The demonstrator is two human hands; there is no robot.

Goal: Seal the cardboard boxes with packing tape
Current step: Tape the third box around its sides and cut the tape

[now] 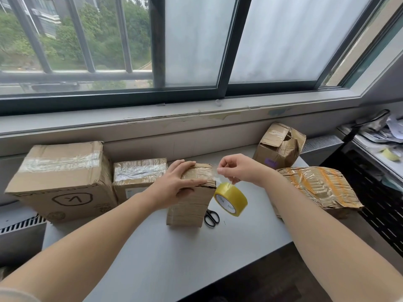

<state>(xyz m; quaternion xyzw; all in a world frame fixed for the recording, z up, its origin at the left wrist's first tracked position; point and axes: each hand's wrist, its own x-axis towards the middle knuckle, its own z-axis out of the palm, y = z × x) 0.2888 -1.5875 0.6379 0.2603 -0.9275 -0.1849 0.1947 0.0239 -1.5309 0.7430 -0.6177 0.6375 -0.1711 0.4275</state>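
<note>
Small upright cardboard box (189, 205) is stood mid-table (174, 262), its top gripped by left hand (174, 184), fingers curled over it. Tape strip is pinched by right hand (241, 171) just right of box top. Yellow tape roll (231, 201) is hung below. Scissors (211, 217) are laid at box base.

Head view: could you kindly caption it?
Left hand grips small box; right hand pinches tape strip above dangling tape roll.
</note>
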